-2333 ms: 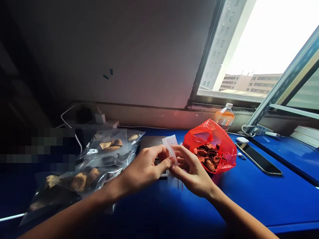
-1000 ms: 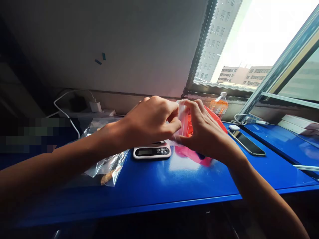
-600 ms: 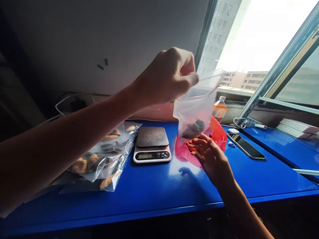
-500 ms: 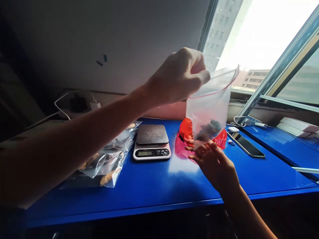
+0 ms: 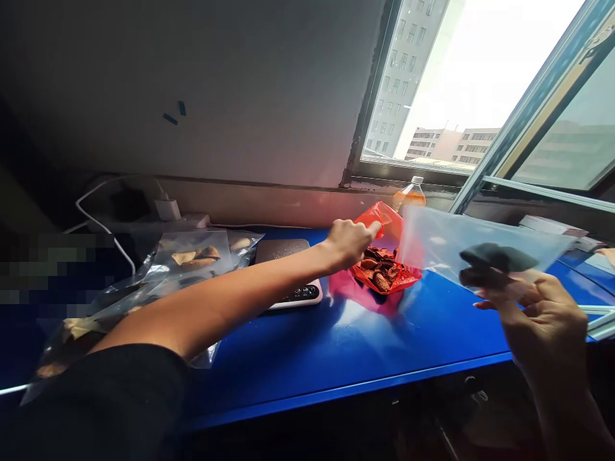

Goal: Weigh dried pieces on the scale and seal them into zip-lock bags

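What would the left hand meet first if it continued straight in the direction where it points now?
Most likely the red bag, which the left hand overlaps in view; contact and depth are unclear.

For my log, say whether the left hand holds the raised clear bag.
No, the right hand holds the clear bag; the left hand is at the red bag.

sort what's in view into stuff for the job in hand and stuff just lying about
Apparently in the job:
clear bag of dark pieces, in the right hand
red bag of dried slices, left hand at it
scale and filled clear bags, likely

Probably just lying about:
bottle
white charger
white cable
white boxes
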A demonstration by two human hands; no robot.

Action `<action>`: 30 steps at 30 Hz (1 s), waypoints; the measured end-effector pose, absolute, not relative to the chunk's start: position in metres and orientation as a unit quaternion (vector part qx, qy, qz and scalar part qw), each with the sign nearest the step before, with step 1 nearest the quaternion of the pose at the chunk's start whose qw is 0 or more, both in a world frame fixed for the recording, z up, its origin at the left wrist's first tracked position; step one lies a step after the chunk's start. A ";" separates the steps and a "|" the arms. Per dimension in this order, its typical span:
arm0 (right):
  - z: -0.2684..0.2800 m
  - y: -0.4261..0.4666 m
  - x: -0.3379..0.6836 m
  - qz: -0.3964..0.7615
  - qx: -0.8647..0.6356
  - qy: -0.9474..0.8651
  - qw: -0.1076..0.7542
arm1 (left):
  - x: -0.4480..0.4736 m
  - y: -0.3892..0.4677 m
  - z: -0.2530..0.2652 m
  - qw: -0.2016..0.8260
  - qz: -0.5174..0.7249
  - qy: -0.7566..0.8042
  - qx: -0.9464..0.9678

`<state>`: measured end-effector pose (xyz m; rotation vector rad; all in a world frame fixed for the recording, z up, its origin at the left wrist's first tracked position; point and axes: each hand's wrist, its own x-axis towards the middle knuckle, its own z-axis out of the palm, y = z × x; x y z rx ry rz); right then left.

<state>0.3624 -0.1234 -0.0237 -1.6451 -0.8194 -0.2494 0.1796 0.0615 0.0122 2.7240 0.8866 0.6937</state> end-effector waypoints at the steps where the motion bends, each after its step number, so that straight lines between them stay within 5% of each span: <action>1: -0.022 -0.124 0.363 -0.091 -0.718 -0.383 0.575 | 0.179 0.066 0.015 0.104 0.237 0.319 0.911; 12: 0.024 -0.023 0.374 -0.215 -0.735 -0.545 0.340 | 0.128 0.066 0.047 0.238 0.253 0.300 0.888; 30: 0.065 -0.009 0.355 -0.297 -0.736 -0.488 0.364 | -0.014 0.030 0.035 0.243 0.280 0.414 0.832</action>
